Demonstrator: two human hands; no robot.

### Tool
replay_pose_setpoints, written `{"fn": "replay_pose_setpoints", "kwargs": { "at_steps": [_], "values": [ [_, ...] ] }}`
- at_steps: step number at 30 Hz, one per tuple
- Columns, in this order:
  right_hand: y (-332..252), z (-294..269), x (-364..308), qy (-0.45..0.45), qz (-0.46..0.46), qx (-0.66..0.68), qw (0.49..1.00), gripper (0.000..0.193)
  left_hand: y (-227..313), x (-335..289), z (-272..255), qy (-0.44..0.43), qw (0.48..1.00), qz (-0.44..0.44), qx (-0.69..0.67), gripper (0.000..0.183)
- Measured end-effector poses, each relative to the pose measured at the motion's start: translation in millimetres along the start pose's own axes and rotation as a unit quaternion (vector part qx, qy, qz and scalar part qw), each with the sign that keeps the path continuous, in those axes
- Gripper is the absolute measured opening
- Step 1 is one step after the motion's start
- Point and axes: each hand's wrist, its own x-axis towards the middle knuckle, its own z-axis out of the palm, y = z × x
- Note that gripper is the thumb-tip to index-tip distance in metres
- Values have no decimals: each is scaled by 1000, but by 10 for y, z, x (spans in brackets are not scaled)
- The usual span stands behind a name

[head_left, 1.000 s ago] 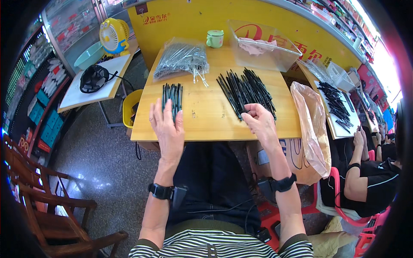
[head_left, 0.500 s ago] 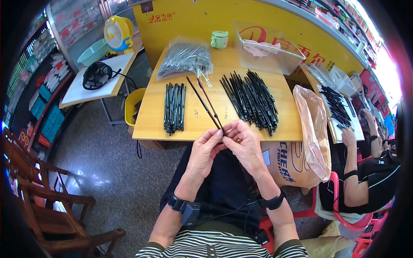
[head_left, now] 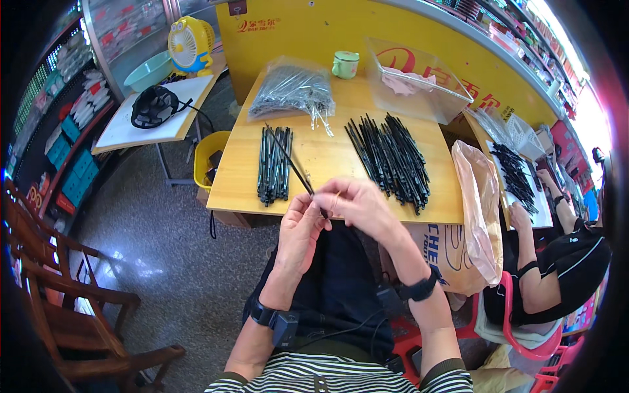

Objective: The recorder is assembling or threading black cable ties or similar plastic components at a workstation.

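Note:
My left hand [head_left: 301, 230] is closed in a pinch on the lower end of a thin black rod [head_left: 288, 155], which slants up and to the left. My right hand [head_left: 359, 204] comes across from the right, its thumb and fingers pinched at the same end, slightly blurred by motion. The fingers hide that end. Beyond my left hand lies a neat bundle of black rods [head_left: 275, 167] on the table [head_left: 321, 154]. A larger, looser pile of black rods [head_left: 395, 164] rests past my right hand.
At the table's back are a clear bag of thin grey rods [head_left: 291, 92], a green lidded cup [head_left: 345, 65] and a clear bin [head_left: 419, 95]. A brown bag [head_left: 477, 216] stands at the right edge, near a co-worker's arm [head_left: 536, 288]. A yellow bucket [head_left: 204, 154] sits left.
Both hands have shifted left and a little lower. The two spread black strands now look like one line. My right hand has turned over the rod's end.

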Motion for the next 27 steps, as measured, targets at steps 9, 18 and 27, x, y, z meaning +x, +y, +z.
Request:
{"fn": "replay_pose_setpoints", "kwargs": {
  "at_steps": [9,18,27],
  "values": [
    [351,-465,1099,257,-15,-92,962,27,7,-129,62,-55,998,-27,8,17],
    [376,-433,1338,264,33,-15,964,18,41,-176,58,-56,998,-34,20,14],
    [354,-430,1226,316,-19,-179,932,19,43,-161,34,-56,998,-33,18,13]
  ]
}}
